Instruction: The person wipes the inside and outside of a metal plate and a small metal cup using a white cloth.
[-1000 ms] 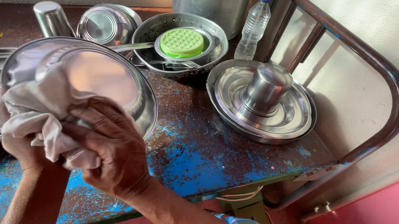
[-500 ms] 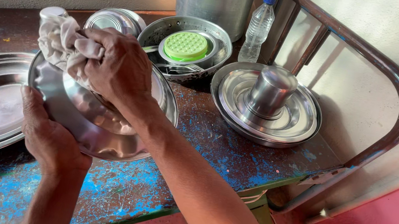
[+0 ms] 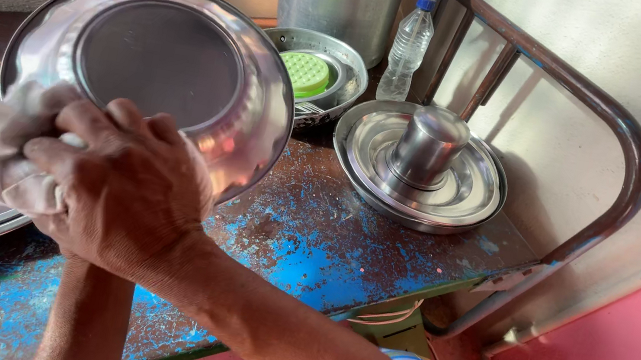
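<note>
As wiping seems the step: steel plate tilted, underside showing.
Right hand: clenched on white cloth at the rim.
Left hand: hidden, grip unclear.
Next need, likely: steady support while wiping the rest.

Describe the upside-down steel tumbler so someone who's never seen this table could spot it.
Start at the rusty table with peeling blue paint and look to its right end, beside the curved metal rail. A stack of shallow round steel plates sits there; the small steel tumbler stands inverted at its centre, the only cup-shaped piece.
</note>
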